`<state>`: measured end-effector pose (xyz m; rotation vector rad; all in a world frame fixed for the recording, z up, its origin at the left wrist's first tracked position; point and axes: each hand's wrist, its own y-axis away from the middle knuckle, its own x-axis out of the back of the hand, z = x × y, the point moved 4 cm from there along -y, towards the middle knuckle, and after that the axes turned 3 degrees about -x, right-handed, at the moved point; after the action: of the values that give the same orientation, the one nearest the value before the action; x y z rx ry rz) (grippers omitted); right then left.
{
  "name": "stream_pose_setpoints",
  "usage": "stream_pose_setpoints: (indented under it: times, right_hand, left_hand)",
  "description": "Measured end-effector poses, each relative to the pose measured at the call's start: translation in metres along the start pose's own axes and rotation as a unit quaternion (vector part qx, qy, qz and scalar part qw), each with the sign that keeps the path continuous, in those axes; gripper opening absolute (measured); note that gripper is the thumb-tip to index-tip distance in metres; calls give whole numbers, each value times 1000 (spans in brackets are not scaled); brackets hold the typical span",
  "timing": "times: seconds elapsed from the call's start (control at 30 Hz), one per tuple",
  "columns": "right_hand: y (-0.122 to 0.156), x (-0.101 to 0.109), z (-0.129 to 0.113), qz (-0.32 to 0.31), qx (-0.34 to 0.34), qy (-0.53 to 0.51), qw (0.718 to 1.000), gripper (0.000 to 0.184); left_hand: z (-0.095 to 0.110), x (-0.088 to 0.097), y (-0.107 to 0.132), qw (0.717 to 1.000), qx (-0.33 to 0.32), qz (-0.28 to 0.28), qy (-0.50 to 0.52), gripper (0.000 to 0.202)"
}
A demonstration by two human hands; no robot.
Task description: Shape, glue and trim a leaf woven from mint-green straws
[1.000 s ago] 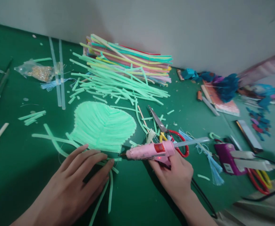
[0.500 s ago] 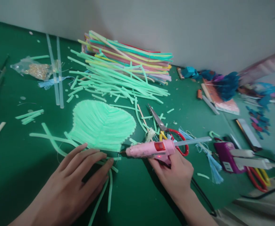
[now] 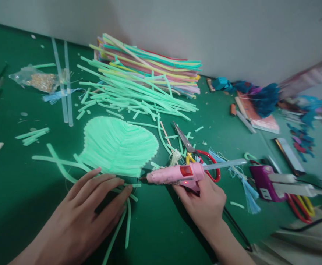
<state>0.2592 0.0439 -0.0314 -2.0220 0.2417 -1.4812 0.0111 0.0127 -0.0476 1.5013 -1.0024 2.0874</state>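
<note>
A leaf shape made of light green pipe cleaners [image 3: 119, 147] lies flat, with a notched edge and a central vein line. Fingers bent at its lower edge, my left hand [image 3: 91, 206] holds a short green pipe cleaner [image 3: 135, 185] between thumb and fingertips, the end sticking out to the right. More loose green strips [image 3: 128, 224] run under and below this hand. My right hand [image 3: 202, 202] is wrapped round the handle of a pink hot glue gun [image 3: 174, 174], whose red light glows. Its nozzle points left, right by the leaf's lower right corner. A clear glue stick [image 3: 227, 164] protrudes from its back.
Behind the leaf lie many green pipe cleaners [image 3: 138, 92] and a multicoloured bundle [image 3: 149, 62]. Scissors [image 3: 188, 141] with red and yellow handles rest partly behind the glue gun. A purple power strip [image 3: 265, 184] with plugs sits right. Two glue sticks [image 3: 69, 88] and a beads bag [image 3: 39, 79] lie left.
The whole view has shifted very slightly. Both hands, the glue gun and the leaf keep nearly the same positions relative to one another.
</note>
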Motion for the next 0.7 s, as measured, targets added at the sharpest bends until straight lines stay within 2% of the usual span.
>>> stream_pose_setpoints:
  times: [0.23, 0.47, 0.7]
  right_hand:
    - [0, 0, 0, -1, -4, 3, 1000, 15]
    - [1, 1, 0, -8, 2, 3, 1000, 23]
    - [-3, 2, 0, 6, 0, 3, 1000, 20]
  left_hand:
    - [0, -1, 1, 1000, -4, 3, 2, 38]
    - [-1, -1, 0, 1000, -2, 4, 1, 38]
    - [-1, -1, 0, 1000, 0, 1, 1, 37]
